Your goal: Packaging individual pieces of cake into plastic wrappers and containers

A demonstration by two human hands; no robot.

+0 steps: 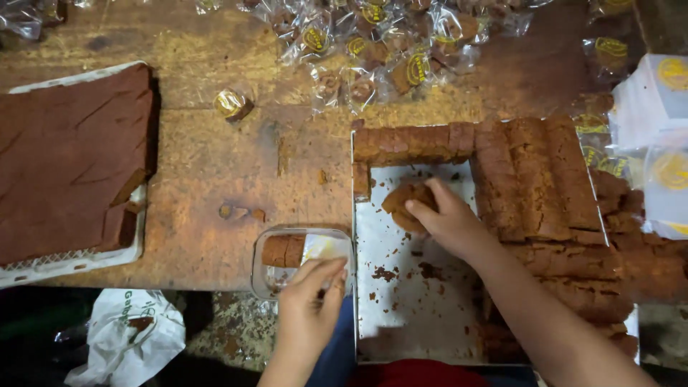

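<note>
Worktop (215, 165): slab tray (72, 265) at frame left, holding an uncut slab (64, 158). Metal tray (416, 301) at centre right; cut bars (537, 179) along its upper and right sides. Small clear container (266, 276) just left of the metal tray. Wrapped pieces (380, 50) heaped at upper centre. Bag (129, 333) below the worktop edge, lower left.

Worn wooden table (215, 165) above a dim floor (244, 333).

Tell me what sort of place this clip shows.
Probably a small sweet-making or packing workshop. A metal tray holds rows of cut brown blocks, a pile of wrapped pieces lies on the worn wooden table, and the right hand grips one piece.
</note>
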